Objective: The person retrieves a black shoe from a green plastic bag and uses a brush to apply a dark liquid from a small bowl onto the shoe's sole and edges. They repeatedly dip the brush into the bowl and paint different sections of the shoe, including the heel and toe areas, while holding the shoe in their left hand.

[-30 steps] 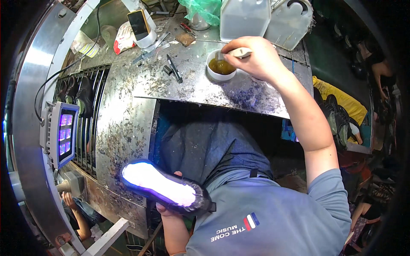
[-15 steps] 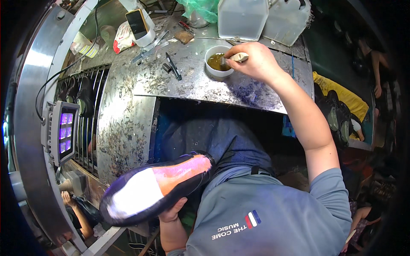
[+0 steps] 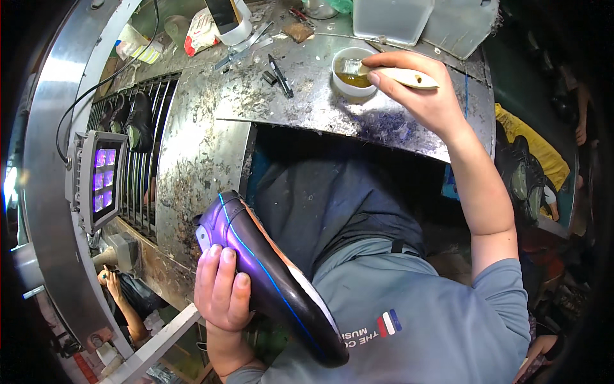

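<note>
My left hand grips a black shoe upper by its side, fingers wrapped over it. A thin blue line runs along the shoe's side, and a strip of its white and orange underside shows at the right edge. Between the fingers and thumb of my right hand is a flat brush with a pale handle. Its bristle end is inside a white bowl of yellowish-brown liquid on the metal table.
A lit purple lamp stands at the left, beside a metal rack with dark shoes. A marker pen, a phone and plastic bins are on the table. More shoes and other people's arms are at the edges.
My left hand has turned the shoe from sole-up to its side and moved it right. The brush handle has tilted down to the right over the bowl. The whole view has shifted slightly.
</note>
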Tool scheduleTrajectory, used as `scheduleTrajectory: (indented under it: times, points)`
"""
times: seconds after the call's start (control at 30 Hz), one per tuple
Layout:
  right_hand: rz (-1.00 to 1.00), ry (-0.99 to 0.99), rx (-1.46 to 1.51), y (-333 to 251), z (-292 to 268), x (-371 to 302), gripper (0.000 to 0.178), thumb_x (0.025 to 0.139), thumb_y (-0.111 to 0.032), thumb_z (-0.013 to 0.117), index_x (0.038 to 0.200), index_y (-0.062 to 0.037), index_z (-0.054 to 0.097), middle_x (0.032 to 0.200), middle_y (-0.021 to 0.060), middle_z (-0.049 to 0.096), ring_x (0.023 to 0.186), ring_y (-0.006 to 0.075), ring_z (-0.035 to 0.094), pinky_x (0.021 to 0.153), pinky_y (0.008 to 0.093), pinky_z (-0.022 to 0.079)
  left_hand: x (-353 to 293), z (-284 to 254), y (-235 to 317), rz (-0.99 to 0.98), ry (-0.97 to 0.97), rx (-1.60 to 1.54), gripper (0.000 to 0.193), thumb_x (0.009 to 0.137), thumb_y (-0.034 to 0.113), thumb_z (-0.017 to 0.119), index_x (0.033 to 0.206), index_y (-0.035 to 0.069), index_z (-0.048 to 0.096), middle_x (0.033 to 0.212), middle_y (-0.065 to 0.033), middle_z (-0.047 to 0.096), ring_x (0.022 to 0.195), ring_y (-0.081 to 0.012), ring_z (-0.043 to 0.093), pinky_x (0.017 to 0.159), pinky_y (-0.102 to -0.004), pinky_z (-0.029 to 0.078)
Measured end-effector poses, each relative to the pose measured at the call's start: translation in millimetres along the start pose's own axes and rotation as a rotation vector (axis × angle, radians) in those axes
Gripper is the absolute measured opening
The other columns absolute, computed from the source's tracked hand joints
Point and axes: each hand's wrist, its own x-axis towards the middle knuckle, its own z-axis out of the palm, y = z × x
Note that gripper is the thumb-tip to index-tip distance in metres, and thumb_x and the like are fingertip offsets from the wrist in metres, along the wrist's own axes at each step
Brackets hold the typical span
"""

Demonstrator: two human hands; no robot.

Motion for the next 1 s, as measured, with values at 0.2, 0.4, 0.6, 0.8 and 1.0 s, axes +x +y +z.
scheduleTrajectory:
  times: [0.2,0.4,0.6,0.8,1.0]
  points:
    - [0.000,-0.262,0.311,-44,20,-23,0.028,0.084,-0.018,0.080,0.106,-0.0014,0.077,0.100,0.0100,0.077,0.093,0.0191,0.072,0.085,0.0327,0.056,7,-22,-6,0.099,-0.122,0.040,0.039,0.101,0.012,0.058,0.139,0.016,0.050,0.133,-0.0182,0.063,0.115,-0.0426,0.065,0.095,-0.0575,0.056]
    - [-0.172,-0.316,0.636,-75,65,-30,0.020,0.085,-0.016,0.081,0.099,-0.0017,0.076,0.088,0.0114,0.076,0.078,0.0229,0.074,0.073,0.0302,0.058,5,-24,-5,0.097,-0.180,0.020,0.037,0.101,0.013,0.059,0.137,0.017,0.052,0.132,-0.0177,0.064,0.114,-0.0420,0.065,0.095,-0.0576,0.056]
    - [-0.246,-0.307,0.652,-91,84,-22,0.015,0.084,-0.017,0.079,0.092,-0.0047,0.075,0.083,0.0107,0.075,0.077,0.0256,0.075,0.070,0.0330,0.059,14,-32,2,0.048,-0.218,0.002,0.033,0.098,0.019,0.065,0.131,0.018,0.060,0.131,-0.0152,0.065,0.114,-0.0399,0.065,0.096,-0.0573,0.055]
    - [-0.290,-0.288,0.594,-96,94,-15,0.014,0.083,-0.016,0.080,0.090,-0.0058,0.075,0.082,0.0096,0.075,0.075,0.0263,0.074,0.068,0.0335,0.058,16,-36,3,0.088,-0.240,0.018,0.031,0.095,0.021,0.068,0.126,0.014,0.065,0.130,-0.0148,0.066,0.117,-0.0399,0.064,0.097,-0.0570,0.054]
    - [-0.229,-0.349,0.639,-101,93,-15,0.013,0.082,-0.018,0.079,0.085,-0.0068,0.074,0.076,0.0099,0.072,0.071,0.0280,0.072,0.065,0.0355,0.057,15,-39,3,0.050,-0.280,0.038,0.027,0.093,0.020,0.071,0.118,0.013,0.068,0.129,-0.0138,0.066,0.116,-0.0399,0.064,0.095,-0.0569,0.055]
